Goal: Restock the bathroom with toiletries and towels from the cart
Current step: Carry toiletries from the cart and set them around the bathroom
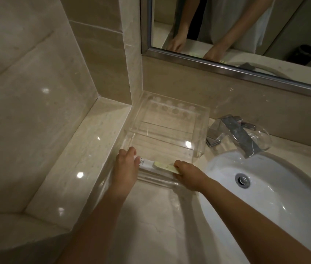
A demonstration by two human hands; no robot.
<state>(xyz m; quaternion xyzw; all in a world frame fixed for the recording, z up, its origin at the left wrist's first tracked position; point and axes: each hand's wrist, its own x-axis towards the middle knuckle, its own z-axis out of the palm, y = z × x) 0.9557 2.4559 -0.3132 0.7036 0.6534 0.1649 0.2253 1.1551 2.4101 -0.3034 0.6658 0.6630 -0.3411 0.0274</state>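
- I see the left hand [127, 166] reaching in from below with a straight wrist. Its fingers are curled down over the white end of a slim toiletry packet [156, 165].
- The right hand [188, 175] comes in at a slant from the lower right — its fingers are closed in a pinch on the packet's pale yellow end.
- The packet lies crosswise in the front compartment of a clear acrylic tray [200, 134], just behind the tray's near wall.
- The tray sits in the corner, its left side along a raised stone ledge [86, 159] and its back near the wall under the mirror [246, 25].
- On the right, a chrome tap [236, 134] stands just beside the tray, and a white sink [276, 202] opens close to the right forearm.
- Glossy beige worktop [160, 216] runs from the tray towards me — marble-look tiles cover the walls.
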